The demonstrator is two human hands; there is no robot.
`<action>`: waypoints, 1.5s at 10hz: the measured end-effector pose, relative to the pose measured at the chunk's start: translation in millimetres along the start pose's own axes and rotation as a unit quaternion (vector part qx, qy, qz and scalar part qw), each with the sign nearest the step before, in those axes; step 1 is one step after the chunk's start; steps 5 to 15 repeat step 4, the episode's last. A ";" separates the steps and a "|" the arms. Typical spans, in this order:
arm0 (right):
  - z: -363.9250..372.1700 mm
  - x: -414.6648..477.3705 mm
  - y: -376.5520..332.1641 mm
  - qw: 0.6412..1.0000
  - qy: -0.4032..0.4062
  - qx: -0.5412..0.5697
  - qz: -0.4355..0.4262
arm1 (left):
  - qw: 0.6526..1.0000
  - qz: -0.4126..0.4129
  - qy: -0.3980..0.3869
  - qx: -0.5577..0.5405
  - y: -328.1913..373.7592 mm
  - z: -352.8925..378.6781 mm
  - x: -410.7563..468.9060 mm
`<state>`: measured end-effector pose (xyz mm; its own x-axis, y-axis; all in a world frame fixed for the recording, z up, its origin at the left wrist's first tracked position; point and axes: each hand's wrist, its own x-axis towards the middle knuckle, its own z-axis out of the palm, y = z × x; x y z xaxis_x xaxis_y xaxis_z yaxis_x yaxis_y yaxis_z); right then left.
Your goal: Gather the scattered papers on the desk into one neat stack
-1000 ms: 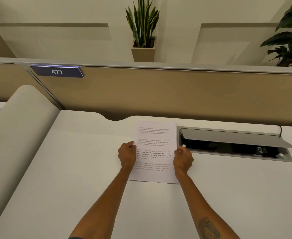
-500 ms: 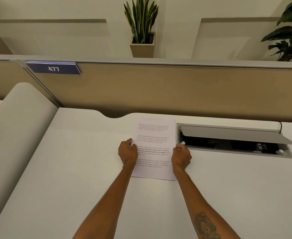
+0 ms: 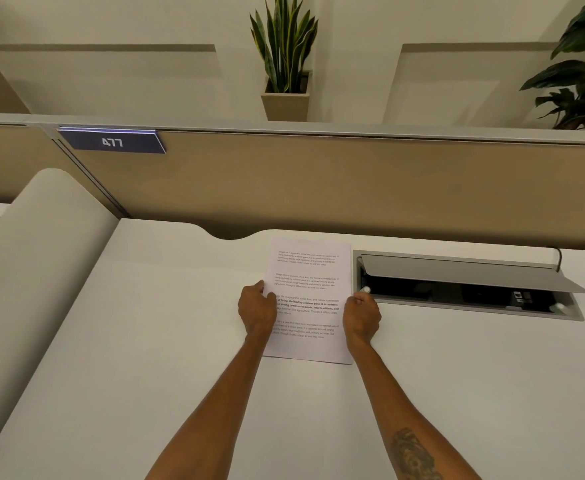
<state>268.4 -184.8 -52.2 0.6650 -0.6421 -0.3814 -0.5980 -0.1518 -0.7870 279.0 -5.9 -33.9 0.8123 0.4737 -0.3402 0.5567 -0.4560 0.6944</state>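
White printed sheets form a paper stack gripped at mid-height on both long edges. Left hand: fingers curled, thumb over the left margin, closed on the stack's left edge. Right hand: fingers curled shut on the right edge, a tattoo visible on its forearm. The stack lies flat on the pale desk, edges aligned, top sheet bearing 4 text blocks. Just beside it on the right sits a recessed cable tray with its grey lid propped open. Behind the desk stands a beige partition carrying a blue plate marked 477; a potted snake plant rises beyond.
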 end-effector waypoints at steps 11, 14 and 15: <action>-23.7 -25.9 2.0 0.992 -0.046 -0.108 -0.053 | 0.998 0.040 0.006 0.043 -18.5 -14.9 -19.2; -23.7 -25.9 2.0 0.992 -0.046 -0.108 -0.053 | 0.998 0.040 0.006 0.043 -18.5 -14.9 -19.2; -23.7 -25.9 2.0 0.992 -0.046 -0.108 -0.053 | 0.998 0.040 0.006 0.043 -18.5 -14.9 -19.2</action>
